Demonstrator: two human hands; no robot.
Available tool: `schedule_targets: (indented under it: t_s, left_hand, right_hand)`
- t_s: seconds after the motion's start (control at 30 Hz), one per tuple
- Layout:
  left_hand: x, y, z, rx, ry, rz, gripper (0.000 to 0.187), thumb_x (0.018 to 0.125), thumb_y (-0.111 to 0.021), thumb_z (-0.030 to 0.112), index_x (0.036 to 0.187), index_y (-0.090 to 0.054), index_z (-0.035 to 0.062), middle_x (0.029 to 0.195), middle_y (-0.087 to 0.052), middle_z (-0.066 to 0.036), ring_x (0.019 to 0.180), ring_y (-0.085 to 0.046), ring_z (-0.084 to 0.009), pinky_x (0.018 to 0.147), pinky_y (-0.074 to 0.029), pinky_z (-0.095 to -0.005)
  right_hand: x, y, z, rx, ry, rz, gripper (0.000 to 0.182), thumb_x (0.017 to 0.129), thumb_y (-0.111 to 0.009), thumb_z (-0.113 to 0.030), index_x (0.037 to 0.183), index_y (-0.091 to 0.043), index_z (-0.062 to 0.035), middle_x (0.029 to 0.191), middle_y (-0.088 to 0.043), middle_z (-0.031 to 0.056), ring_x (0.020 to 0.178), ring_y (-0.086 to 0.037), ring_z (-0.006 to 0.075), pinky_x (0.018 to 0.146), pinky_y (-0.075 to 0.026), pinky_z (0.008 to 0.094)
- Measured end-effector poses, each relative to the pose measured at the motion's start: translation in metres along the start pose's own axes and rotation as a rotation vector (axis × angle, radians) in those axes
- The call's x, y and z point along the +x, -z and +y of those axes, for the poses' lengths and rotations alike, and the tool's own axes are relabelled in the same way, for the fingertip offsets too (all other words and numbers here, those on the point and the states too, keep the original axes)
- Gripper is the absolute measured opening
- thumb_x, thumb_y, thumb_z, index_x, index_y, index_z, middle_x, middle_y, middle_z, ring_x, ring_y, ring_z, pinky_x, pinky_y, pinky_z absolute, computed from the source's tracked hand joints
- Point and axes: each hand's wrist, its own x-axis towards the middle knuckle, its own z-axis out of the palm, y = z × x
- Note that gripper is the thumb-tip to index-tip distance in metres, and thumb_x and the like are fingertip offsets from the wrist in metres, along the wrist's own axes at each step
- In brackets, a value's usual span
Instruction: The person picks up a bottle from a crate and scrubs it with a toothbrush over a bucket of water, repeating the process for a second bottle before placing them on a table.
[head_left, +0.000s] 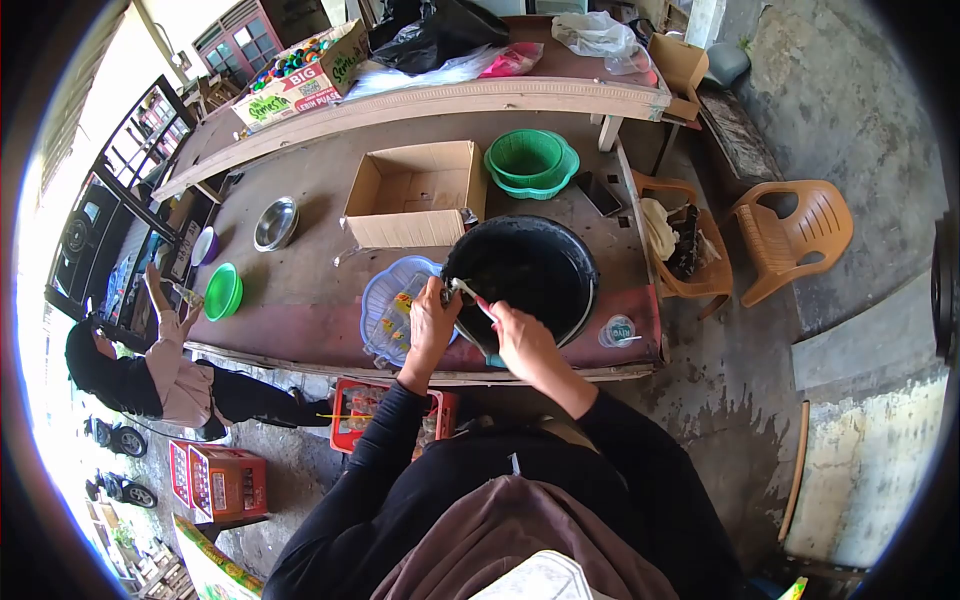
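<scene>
From the head view, the left hand [432, 318] is closed around a small pale item at the rim of the black basin [522, 272] on the desk [300, 180], and the right hand [522, 338] grips a red-handled brush [472, 296] against it. Judging by this, scrubbing is under way; the blue basket [385, 300] just beside still holds several pieces.

My wooden table [300, 300] carries a black basin [525, 270], blue basket [385, 300], open cardboard box [415, 195], green baskets [530, 162], steel bowl [275, 222], green bowl [222, 291], sealed water cup [618, 331].
</scene>
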Motion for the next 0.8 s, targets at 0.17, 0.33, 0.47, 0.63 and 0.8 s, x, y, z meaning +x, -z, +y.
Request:
schedule_targets:
  t_s: [0.17, 0.33, 0.47, 0.63, 0.8]
  left_hand:
    - [-0.002, 0.001, 0.005, -0.017, 0.114, -0.045, 0.026, 0.082, -0.069, 0.015, 0.084, -0.047, -0.0008, 0.072, -0.058, -0.025, 0.067, -0.06, -0.0437, 0.058, -0.045, -0.0474]
    - [-0.003, -0.003, 0.003, -0.048, 0.145, 0.014, 0.027, 0.083, -0.069, 0.015, 0.082, -0.046, 0.0004, 0.064, -0.056, -0.021, 0.057, -0.058, -0.0382, 0.053, -0.043, -0.0438]
    - [-0.006, -0.011, -0.005, -0.05, 0.171, 0.052, 0.027, 0.083, -0.069, 0.015, 0.079, -0.046, 0.0011, 0.06, -0.054, -0.018, 0.051, -0.055, -0.0331, 0.051, -0.042, -0.0404]
    - [-0.005, -0.007, 0.001, -0.07, 0.18, 0.098, 0.028, 0.084, -0.067, 0.016, 0.077, -0.045, 0.0004, 0.06, -0.054, -0.017, 0.05, -0.056, -0.0291, 0.049, -0.042, -0.0391]
    - [-0.005, -0.009, -0.001, -0.169, 0.36, 0.086, 0.03, 0.087, -0.065, 0.018, 0.075, -0.045, 0.001, 0.054, -0.055, -0.01, 0.044, -0.057, -0.0153, 0.043, -0.044, -0.0316]
  right_hand:
    - [0.019, -0.002, 0.03, -0.087, -0.204, -0.046, 0.013, 0.092, -0.049, -0.013, 0.102, -0.05, -0.0058, 0.085, -0.065, 0.021, 0.079, -0.066, 0.0407, 0.069, -0.054, 0.0515]
    - [-0.006, 0.005, -0.012, -0.013, -0.064, -0.009, 0.012, 0.092, -0.051, -0.012, 0.102, -0.048, -0.0061, 0.084, -0.065, 0.0222, 0.079, -0.064, 0.0428, 0.068, -0.051, 0.0531]
    - [0.009, -0.009, 0.031, -0.059, -0.142, 0.054, 0.012, 0.093, -0.051, -0.013, 0.102, -0.047, -0.0067, 0.081, -0.064, 0.0206, 0.076, -0.064, 0.042, 0.067, -0.051, 0.053]
    - [-0.012, 0.004, -0.019, -0.097, -0.035, -0.048, 0.016, 0.091, -0.049, -0.01, 0.107, -0.047, -0.006, 0.085, -0.063, 0.0192, 0.074, -0.066, 0.0399, 0.066, -0.055, 0.0485]
    - [0.003, 0.001, 0.01, -0.149, -0.061, 0.043, 0.014, 0.093, -0.049, -0.012, 0.106, -0.046, -0.0069, 0.085, -0.064, 0.0173, 0.071, -0.067, 0.0376, 0.062, -0.055, 0.0487]
